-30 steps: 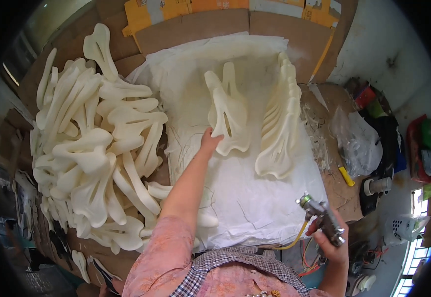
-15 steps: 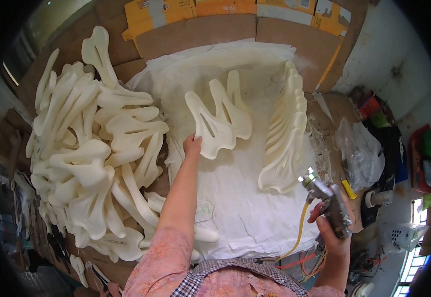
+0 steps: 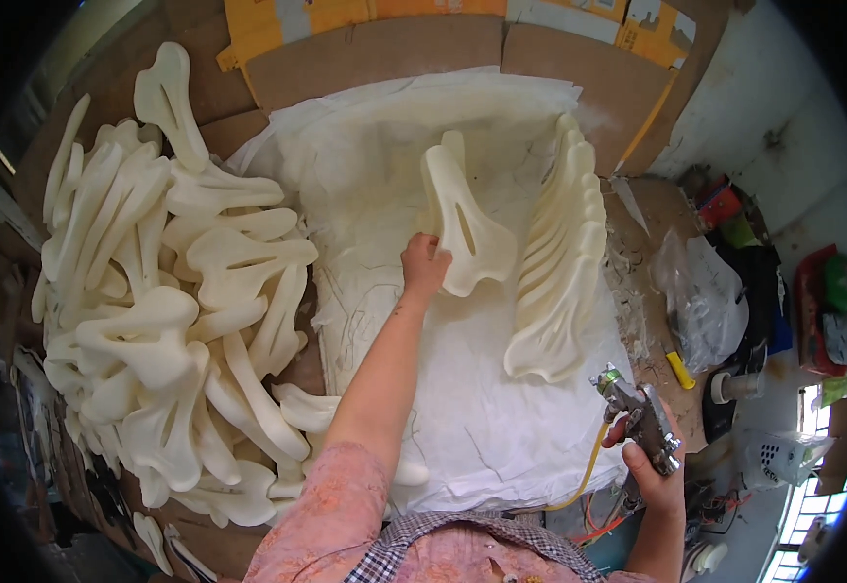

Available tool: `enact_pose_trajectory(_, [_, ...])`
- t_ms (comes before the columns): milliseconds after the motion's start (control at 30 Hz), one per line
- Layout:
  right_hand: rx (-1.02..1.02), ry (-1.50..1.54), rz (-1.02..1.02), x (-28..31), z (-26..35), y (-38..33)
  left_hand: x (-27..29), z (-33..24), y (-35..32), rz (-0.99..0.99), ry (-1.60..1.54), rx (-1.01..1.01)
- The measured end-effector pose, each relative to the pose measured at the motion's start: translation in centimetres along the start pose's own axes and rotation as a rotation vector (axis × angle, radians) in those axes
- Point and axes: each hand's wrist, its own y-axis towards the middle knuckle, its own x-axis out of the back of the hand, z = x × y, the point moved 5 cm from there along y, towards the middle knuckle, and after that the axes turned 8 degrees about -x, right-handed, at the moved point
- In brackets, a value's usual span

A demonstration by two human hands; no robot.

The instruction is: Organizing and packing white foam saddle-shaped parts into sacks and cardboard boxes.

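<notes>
Over the white sheet [image 3: 482,418], my left hand [image 3: 425,262] grips the edge of a cream foam bicycle saddle pad [image 3: 487,253] with a long slot down its middle. Behind that pad shows the narrow tip of another one [image 3: 453,146], mostly hidden. To their right stands a tight row of similar pads [image 3: 552,340], nested side by side. My right hand [image 3: 658,478] is closed around a metal spray gun [image 3: 643,420], held over the sheet's lower right edge, its nozzle towards the sheet. A yellow hose [image 3: 593,462] hangs from the gun.
A large heap of loose saddle pads [image 3: 141,330] covers the left side. Cardboard [image 3: 375,63] walls the back. On the right are a clear plastic bag [image 3: 710,306], a yellow-handled tool [image 3: 680,370] and a white basket [image 3: 778,459].
My left hand has moved right and slightly up with the saddle pad, bringing it in front of the others and closer to the row. The spray gun has shifted only slightly.
</notes>
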Motion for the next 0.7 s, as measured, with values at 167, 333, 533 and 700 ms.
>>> enact_pose_trajectory(167, [-0.033, -0.015, -0.018, 0.5, -0.5, -0.4, -0.6, -5.9, -4.9, -0.176, 0.397, -0.336])
enact_pose_trajectory(333, [-0.060, -0.035, 0.050, 0.1, -0.3, -0.5, 3.9, -2.2, -5.0, -0.222, -0.105, -0.031])
enact_pose_trajectory(533, [-0.153, -0.142, 0.044, 0.7, -1.2, 0.5, 9.1, 2.7, -4.8, -0.280, -0.084, 0.130])
enact_pose_trajectory(700, [0.159, 0.109, -0.045, -1.2, 3.0, 2.3, 8.7, 5.2, -4.8, -0.250, -0.036, 0.172])
